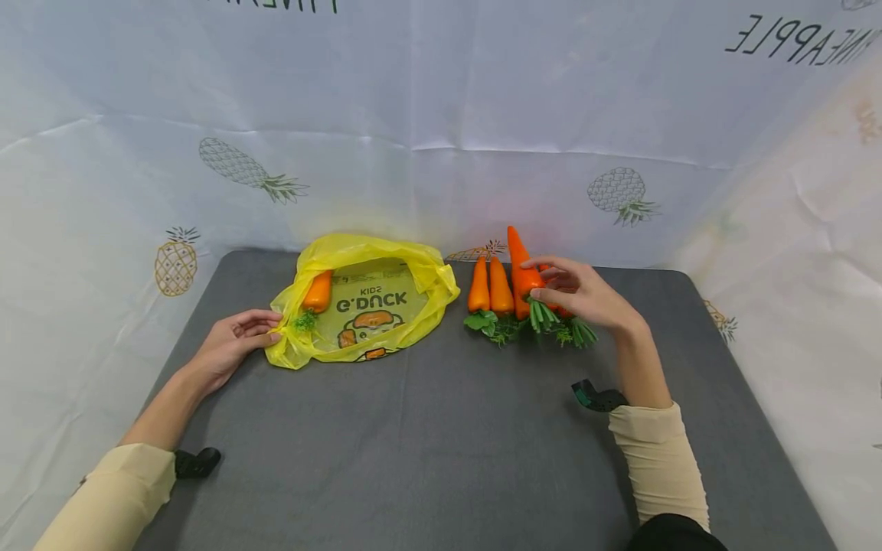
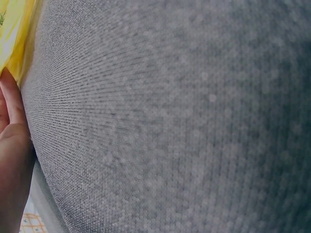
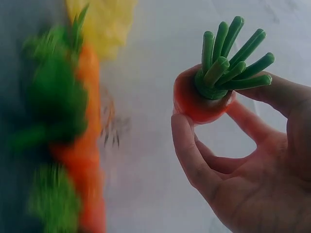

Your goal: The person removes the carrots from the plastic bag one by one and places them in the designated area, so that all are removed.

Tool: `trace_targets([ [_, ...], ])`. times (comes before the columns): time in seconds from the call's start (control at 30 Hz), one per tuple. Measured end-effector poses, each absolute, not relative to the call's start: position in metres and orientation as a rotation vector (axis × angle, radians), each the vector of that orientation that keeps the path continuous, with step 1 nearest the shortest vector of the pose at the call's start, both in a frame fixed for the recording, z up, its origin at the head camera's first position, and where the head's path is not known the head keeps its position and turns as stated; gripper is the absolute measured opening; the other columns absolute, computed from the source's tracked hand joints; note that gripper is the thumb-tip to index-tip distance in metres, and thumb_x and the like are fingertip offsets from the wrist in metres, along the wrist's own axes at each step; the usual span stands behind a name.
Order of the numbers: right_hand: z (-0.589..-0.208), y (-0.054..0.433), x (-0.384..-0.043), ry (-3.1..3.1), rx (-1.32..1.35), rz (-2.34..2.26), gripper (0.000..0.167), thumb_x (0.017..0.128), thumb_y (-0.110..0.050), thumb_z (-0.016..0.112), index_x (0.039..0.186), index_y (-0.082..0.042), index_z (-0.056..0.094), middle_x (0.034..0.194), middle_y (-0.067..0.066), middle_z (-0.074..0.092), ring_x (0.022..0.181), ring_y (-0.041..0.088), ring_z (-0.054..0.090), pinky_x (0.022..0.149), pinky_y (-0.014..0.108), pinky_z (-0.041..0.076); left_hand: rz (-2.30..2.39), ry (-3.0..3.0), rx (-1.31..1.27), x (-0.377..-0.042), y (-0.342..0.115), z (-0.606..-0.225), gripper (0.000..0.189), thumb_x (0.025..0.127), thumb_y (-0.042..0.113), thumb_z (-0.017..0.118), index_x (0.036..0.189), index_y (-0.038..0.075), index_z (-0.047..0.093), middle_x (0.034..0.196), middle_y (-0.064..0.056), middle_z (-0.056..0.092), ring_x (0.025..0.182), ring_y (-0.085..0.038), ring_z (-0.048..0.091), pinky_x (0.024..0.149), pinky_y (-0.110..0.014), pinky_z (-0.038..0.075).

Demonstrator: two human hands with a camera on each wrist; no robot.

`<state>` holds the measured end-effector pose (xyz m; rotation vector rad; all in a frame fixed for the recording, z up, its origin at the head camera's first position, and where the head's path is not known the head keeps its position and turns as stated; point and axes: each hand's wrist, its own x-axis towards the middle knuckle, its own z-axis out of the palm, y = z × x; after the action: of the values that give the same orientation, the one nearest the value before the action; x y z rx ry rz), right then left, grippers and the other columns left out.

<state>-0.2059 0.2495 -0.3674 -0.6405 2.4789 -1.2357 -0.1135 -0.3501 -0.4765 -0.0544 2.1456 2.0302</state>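
Note:
My left hand point(image 1: 230, 342) pinches the left edge of a yellow plastic bag point(image 1: 432, 269), which lies with its mouth spread wide. One carrot point(image 1: 318, 291) with a frilly green top lies inside at the bag's left. In the left wrist view only part of the hand point(image 2: 12, 121) and a strip of yellow bag point(image 2: 17, 41) show. On the right, my right hand point(image 1: 586, 292) holds a large carrot point(image 1: 521, 260) by its thick end between thumb and fingers, over a row of others. Cut green stalks point(image 3: 233, 58) top this carrot in the right wrist view.
Several carrots point(image 1: 501, 287) with leafy tops stand side by side near the back edge of the grey table point(image 1: 413, 436). Behind hangs a white cloth point(image 1: 441, 191) printed with pineapples. The row of carrots point(image 3: 87, 111) is blurred in the right wrist view.

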Motion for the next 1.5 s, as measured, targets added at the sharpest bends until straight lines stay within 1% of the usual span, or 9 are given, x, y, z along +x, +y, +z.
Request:
trace_targets([
  [0.2, -0.369, 0.285, -0.205, 2.548, -0.562, -1.176, 0.048, 0.110, -0.027, 0.067, 0.156, -0.020, 0.056, 0.150, 0.016, 0.064, 0.125, 0.032, 0.068, 0.098, 0.042, 0.059, 2.025, 2.157, -0.051, -0.112, -0.350, -0.476, 0.029, 0.101, 0.001, 0.074, 0.128, 0.010, 0.070, 0.114, 0.016, 0.075, 0.102, 0.002, 0.069, 0.088, -0.011, 0.058],
  [0.5, -0.386, 0.330, -0.210, 2.584, -0.519, -1.112, 0.046, 0.110, -0.025, 0.066, 0.155, -0.020, 0.057, 0.155, 0.012, 0.061, 0.120, 0.002, 0.064, 0.095, 0.034, 0.060, 2.021, 2.156, -0.060, -0.112, -0.349, -0.475, 0.028, 0.101, 0.002, 0.074, 0.128, 0.010, 0.071, 0.113, 0.016, 0.075, 0.101, 0.002, 0.069, 0.087, -0.011, 0.058],
  [0.6, -0.392, 0.342, -0.213, 2.569, -0.495, -1.089, 0.048, 0.111, -0.027, 0.065, 0.157, -0.018, 0.055, 0.158, 0.014, 0.057, 0.129, 0.014, 0.064, 0.097, 0.041, 0.060, 2.015, 2.162, -0.069, -0.112, -0.350, -0.475, 0.029, 0.101, 0.002, 0.075, 0.128, 0.011, 0.071, 0.113, 0.017, 0.075, 0.101, 0.002, 0.069, 0.088, -0.010, 0.058],
  [0.73, -0.401, 0.354, -0.217, 2.559, -0.443, -1.077, 0.049, 0.111, -0.028, 0.065, 0.157, -0.016, 0.054, 0.157, 0.018, 0.056, 0.128, 0.019, 0.063, 0.095, 0.039, 0.061, 2.002, 2.173, -0.071, -0.113, -0.350, -0.475, 0.029, 0.101, 0.002, 0.075, 0.128, 0.011, 0.070, 0.114, 0.017, 0.075, 0.102, 0.003, 0.069, 0.088, -0.010, 0.058],
  [0.83, -0.408, 0.361, -0.220, 2.551, -0.410, -1.085, 0.049, 0.111, -0.028, 0.065, 0.157, -0.016, 0.054, 0.156, 0.018, 0.057, 0.117, 0.000, 0.062, 0.090, 0.030, 0.061, 1.998, 2.177, -0.070, -0.113, -0.349, -0.474, 0.029, 0.101, 0.002, 0.074, 0.128, 0.012, 0.070, 0.114, 0.018, 0.075, 0.102, 0.004, 0.069, 0.088, -0.010, 0.058],
  [0.9, -0.411, 0.365, -0.222, 2.543, -0.385, -1.083, 0.050, 0.111, -0.028, 0.064, 0.157, -0.015, 0.053, 0.156, 0.019, 0.057, 0.115, -0.004, 0.061, 0.090, 0.026, 0.060, 1.998, 2.176, -0.069, -0.113, -0.349, -0.474, 0.029, 0.101, 0.001, 0.074, 0.128, 0.012, 0.071, 0.114, 0.018, 0.075, 0.101, 0.005, 0.069, 0.088, -0.010, 0.058],
  [1.0, -0.418, 0.369, -0.223, 2.532, -0.352, -1.065, 0.052, 0.111, -0.030, 0.065, 0.159, -0.014, 0.051, 0.157, 0.020, 0.056, 0.122, 0.006, 0.062, 0.091, 0.025, 0.060, 1.999, 2.175, -0.071, -0.113, -0.349, -0.474, 0.028, 0.102, 0.000, 0.072, 0.128, 0.011, 0.071, 0.113, 0.017, 0.075, 0.099, 0.005, 0.069, 0.088, -0.010, 0.058],
  [1.2, -0.429, 0.374, -0.222, 2.526, -0.392, -1.061, 0.050, 0.111, -0.026, 0.064, 0.157, -0.011, 0.052, 0.165, 0.023, 0.048, 0.142, 0.045, 0.055, 0.093, 0.029, 0.058, 1.988, 2.179, -0.080, -0.114, -0.349, -0.474, 0.027, 0.103, 0.002, 0.072, 0.128, 0.012, 0.071, 0.112, 0.018, 0.075, 0.097, 0.004, 0.069, 0.087, -0.010, 0.058],
  [1.5, -0.435, 0.375, -0.219, 2.533, -0.416, -1.058, 0.050, 0.110, -0.024, 0.065, 0.157, -0.010, 0.053, 0.166, 0.025, 0.046, 0.145, 0.052, 0.053, 0.094, 0.030, 0.056, 2.002, 2.168, -0.078, -0.115, -0.349, -0.476, 0.030, 0.100, 0.000, 0.075, 0.127, 0.012, 0.070, 0.112, 0.018, 0.075, 0.100, 0.005, 0.069, 0.087, -0.011, 0.058],
])
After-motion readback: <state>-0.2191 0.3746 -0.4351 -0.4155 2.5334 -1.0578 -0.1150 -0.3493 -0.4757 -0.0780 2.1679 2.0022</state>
